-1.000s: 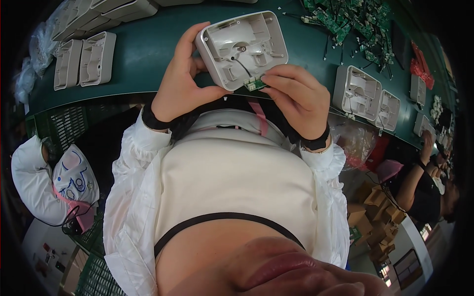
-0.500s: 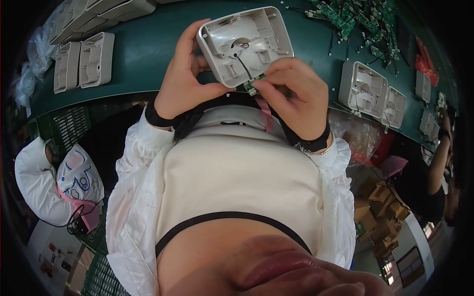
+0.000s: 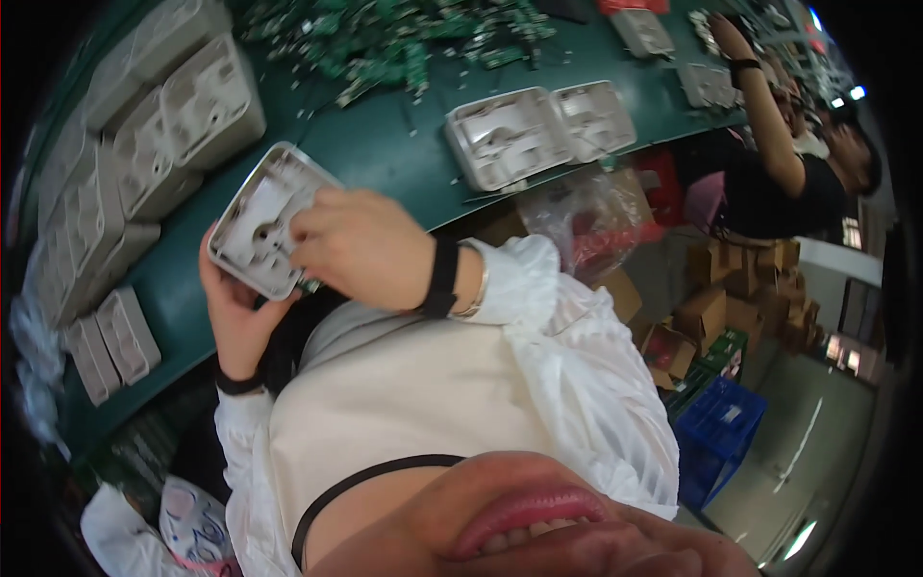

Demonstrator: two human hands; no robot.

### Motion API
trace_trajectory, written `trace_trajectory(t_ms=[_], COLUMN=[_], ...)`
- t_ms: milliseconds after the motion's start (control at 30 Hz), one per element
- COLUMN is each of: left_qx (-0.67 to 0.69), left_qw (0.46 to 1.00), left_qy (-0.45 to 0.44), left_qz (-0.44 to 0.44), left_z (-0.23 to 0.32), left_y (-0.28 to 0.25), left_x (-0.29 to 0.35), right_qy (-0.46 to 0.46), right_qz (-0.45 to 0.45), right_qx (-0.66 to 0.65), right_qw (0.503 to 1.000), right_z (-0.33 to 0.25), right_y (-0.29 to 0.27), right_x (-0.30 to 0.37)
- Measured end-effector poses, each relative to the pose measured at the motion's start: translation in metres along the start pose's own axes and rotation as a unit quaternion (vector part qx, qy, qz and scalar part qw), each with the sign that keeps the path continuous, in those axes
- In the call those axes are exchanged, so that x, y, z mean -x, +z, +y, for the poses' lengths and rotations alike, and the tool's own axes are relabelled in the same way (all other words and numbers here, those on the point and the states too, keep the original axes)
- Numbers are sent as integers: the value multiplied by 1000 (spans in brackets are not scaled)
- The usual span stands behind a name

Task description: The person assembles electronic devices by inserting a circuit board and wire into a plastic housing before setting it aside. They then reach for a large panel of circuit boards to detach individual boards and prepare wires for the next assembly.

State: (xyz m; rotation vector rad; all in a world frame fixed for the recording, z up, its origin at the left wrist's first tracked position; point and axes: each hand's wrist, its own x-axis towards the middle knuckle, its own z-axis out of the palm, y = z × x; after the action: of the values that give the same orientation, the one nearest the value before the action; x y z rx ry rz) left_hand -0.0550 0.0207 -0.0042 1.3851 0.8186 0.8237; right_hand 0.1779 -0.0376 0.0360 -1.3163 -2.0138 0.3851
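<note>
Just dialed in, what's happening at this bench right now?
A person is working on a grey plastic housing, open side up. The left hand grips it from below while the right hand covers its near edge, fingers pressing inside it. More housings lie on the green bench, stacks of them sit at the left, and green circuit boards are piled further back. Another person's arm reaches onto the bench at the right.

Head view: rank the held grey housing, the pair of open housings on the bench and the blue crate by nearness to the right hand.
1. Held grey housing, touching the right hand.
2. Pair of open housings, up on the bench.
3. Blue crate, low on the floor at right.
</note>
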Motion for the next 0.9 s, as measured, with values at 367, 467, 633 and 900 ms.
trace_trajectory(t_ms=[367,467,633,900], left_qx=[-27,-11,-39,-122], left_qw=[997,994,985,970], left_qy=[-37,-50,-84,-87], left_qz=[-68,-98,-148,-190], left_z=[16,22,25,29], left_y=[14,30,63,85], left_x=[-5,-11,-36,-58], right_qy=[-96,-64,9,115], right_qz=[-34,-58,-74,123], right_qx=[45,53,93,8], right_qw=[994,995,993,986], right_z=[5,6,16,33], right_y=[-12,-25,-46,-95], right_x=[14,28,45,82])
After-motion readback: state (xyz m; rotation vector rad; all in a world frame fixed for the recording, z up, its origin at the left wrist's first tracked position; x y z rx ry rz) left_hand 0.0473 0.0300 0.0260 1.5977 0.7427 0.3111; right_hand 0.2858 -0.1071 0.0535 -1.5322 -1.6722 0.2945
